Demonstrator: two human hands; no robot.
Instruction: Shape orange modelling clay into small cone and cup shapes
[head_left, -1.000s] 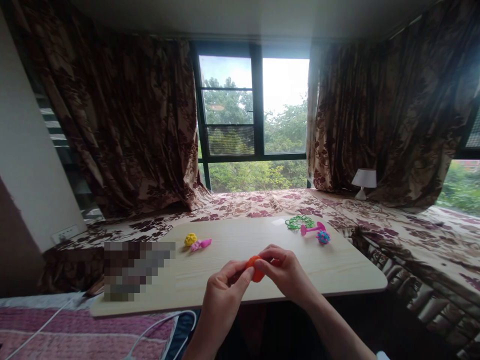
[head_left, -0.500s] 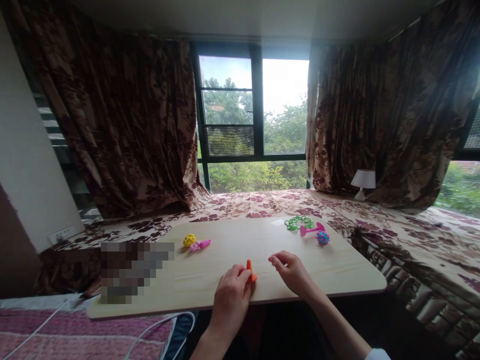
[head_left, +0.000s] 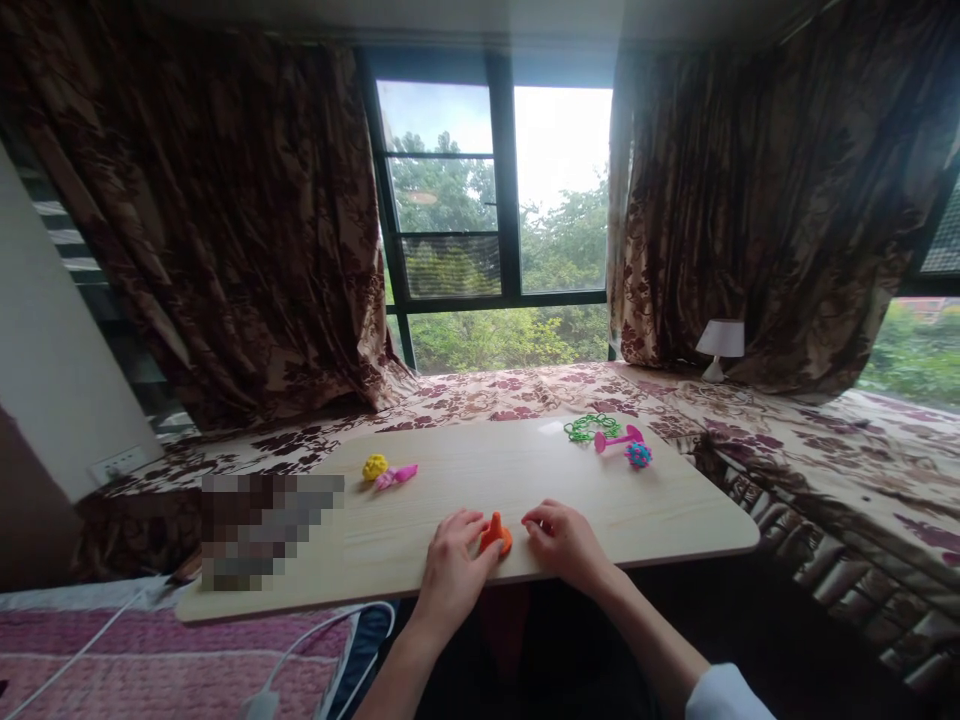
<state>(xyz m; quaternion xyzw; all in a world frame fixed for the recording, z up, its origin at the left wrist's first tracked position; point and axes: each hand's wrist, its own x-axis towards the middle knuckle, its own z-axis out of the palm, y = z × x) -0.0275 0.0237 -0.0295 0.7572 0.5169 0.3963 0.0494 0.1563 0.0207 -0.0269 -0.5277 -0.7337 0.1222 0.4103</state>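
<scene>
A small orange cone (head_left: 496, 528) with a round base stands upright near the front edge of the light wooden table (head_left: 480, 460). My left hand (head_left: 456, 555) is on its left, fingers apart, with the thumb overlapping the edge of the base. On the other side, a short gap from the cone, my right hand (head_left: 566, 545) hovers with loosely curled fingers and nothing visible in it.
Left on the table are a yellow lump-shaped toy (head_left: 374, 466) and a pink toy (head_left: 396, 477). A green beaded chain (head_left: 592, 428), a pink dumbbell-shaped piece (head_left: 619, 439) and a blue-and-pink knobbly ball (head_left: 638, 456) lie far right. A white cable (head_left: 300, 640) hangs near the front-left edge.
The orange cone, tilted in my left fingers before, now stands upright, and the left fingers have spread. My right hand has come closer to it. The whole view has shifted slightly.
</scene>
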